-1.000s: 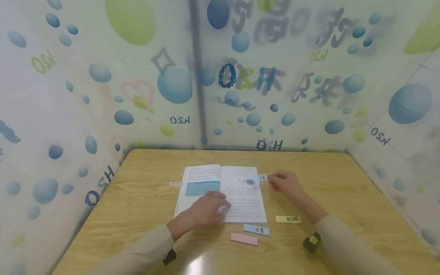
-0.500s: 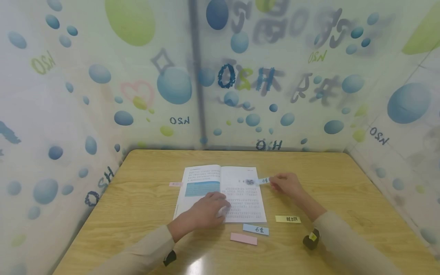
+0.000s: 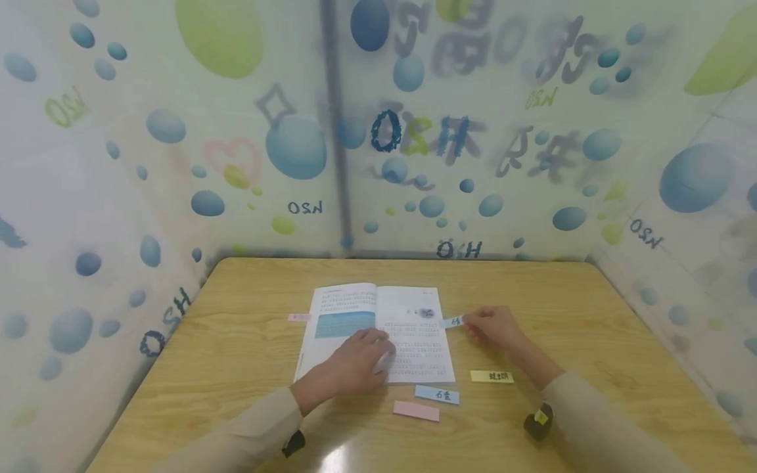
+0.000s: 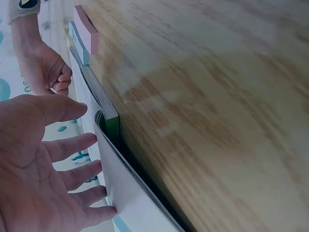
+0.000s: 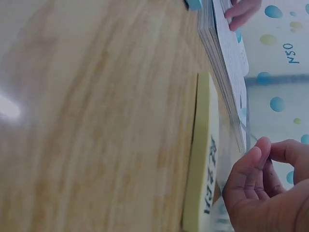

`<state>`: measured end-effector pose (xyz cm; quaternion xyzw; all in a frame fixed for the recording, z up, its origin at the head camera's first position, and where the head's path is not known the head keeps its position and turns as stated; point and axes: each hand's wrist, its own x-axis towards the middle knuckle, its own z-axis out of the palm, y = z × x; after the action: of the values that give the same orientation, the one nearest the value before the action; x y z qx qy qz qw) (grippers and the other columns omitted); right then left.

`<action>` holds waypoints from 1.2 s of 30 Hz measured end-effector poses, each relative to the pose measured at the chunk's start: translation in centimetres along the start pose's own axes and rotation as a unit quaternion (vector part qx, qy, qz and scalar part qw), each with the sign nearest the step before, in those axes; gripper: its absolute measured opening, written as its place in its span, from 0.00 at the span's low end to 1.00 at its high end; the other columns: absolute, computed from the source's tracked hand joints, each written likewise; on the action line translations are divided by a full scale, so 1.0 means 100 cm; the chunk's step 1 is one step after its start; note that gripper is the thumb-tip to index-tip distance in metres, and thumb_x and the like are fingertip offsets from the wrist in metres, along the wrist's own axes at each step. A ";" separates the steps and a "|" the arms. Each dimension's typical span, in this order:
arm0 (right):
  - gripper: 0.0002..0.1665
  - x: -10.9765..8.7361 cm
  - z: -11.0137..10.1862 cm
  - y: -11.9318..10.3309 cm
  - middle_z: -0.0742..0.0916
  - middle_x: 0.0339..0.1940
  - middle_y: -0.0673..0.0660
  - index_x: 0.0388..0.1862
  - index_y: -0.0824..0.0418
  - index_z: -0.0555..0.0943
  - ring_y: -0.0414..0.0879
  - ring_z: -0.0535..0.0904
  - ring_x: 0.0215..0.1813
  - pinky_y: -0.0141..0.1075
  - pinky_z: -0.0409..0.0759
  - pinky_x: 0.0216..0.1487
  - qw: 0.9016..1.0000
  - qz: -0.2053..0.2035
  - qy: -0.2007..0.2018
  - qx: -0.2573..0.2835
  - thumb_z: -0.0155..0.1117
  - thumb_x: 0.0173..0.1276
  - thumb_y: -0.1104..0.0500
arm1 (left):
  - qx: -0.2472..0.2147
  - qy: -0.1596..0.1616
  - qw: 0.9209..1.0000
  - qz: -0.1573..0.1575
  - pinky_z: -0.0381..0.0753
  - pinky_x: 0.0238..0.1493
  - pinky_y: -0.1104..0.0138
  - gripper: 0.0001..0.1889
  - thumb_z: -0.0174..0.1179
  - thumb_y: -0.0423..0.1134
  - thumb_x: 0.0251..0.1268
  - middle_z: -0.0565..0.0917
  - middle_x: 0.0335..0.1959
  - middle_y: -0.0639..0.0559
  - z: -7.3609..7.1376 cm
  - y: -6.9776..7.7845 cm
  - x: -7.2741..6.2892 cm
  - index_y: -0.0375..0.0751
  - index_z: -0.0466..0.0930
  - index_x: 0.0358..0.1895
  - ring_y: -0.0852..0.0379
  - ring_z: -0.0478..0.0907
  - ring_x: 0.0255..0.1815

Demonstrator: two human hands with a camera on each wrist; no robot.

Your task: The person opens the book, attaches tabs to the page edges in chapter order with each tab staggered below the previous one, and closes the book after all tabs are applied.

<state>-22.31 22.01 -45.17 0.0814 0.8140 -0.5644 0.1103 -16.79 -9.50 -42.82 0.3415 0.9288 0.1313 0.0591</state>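
Light-blue strip (image 3: 452, 322), wood-grained tan table (image 3: 236, 374)

The left forearm (image 3: 312, 393) slants in from the near side of the desk (image 3: 239, 368) toward its middle, ending in the left hand (image 3: 362, 359), palm down with the fingers (image 4: 79, 175) relaxed, slightly bent and spread, the thumb (image 4: 62, 108) set apart from them. The right forearm (image 3: 537, 362) angles leftward toward the desk's far edge. At its end the right hand (image 3: 495, 326) is nearer that edge than the left, thumb and fingertips (image 5: 250, 158) meeting in a pinch, the other fingers curled inward.
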 end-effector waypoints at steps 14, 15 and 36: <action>0.16 -0.002 0.003 0.004 0.87 0.35 0.59 0.49 0.73 0.83 0.46 0.84 0.35 0.34 0.85 0.37 1.000 0.000 0.001 -0.003 0.64 0.75 0.59 | -0.049 -0.029 0.998 -0.038 0.49 0.77 0.55 0.24 0.62 0.42 0.71 0.72 0.71 0.40 0.016 0.005 0.056 0.35 0.74 0.66 0.46 0.59 0.77; 0.16 -0.002 0.003 0.004 0.87 0.35 0.59 0.49 0.73 0.83 0.46 0.84 0.35 0.34 0.85 0.37 1.000 0.000 0.001 -0.004 0.64 0.75 0.59 | -0.054 -0.032 0.997 -0.048 0.49 0.77 0.54 0.26 0.61 0.43 0.72 0.71 0.72 0.40 0.016 0.007 0.062 0.34 0.73 0.67 0.45 0.58 0.77; 0.17 -0.004 0.001 0.003 0.88 0.33 0.59 0.48 0.74 0.83 0.45 0.85 0.32 0.34 0.85 0.35 1.000 0.001 -0.004 0.007 0.65 0.75 0.59 | -0.056 0.004 0.980 -0.191 0.48 0.76 0.45 0.32 0.50 0.52 0.80 0.55 0.80 0.38 0.028 0.032 0.140 0.36 0.62 0.77 0.35 0.46 0.80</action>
<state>-21.83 22.05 -45.31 0.0806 0.8096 -0.5702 0.1136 -24.85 2.49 -44.86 0.1530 0.9684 0.1707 0.0983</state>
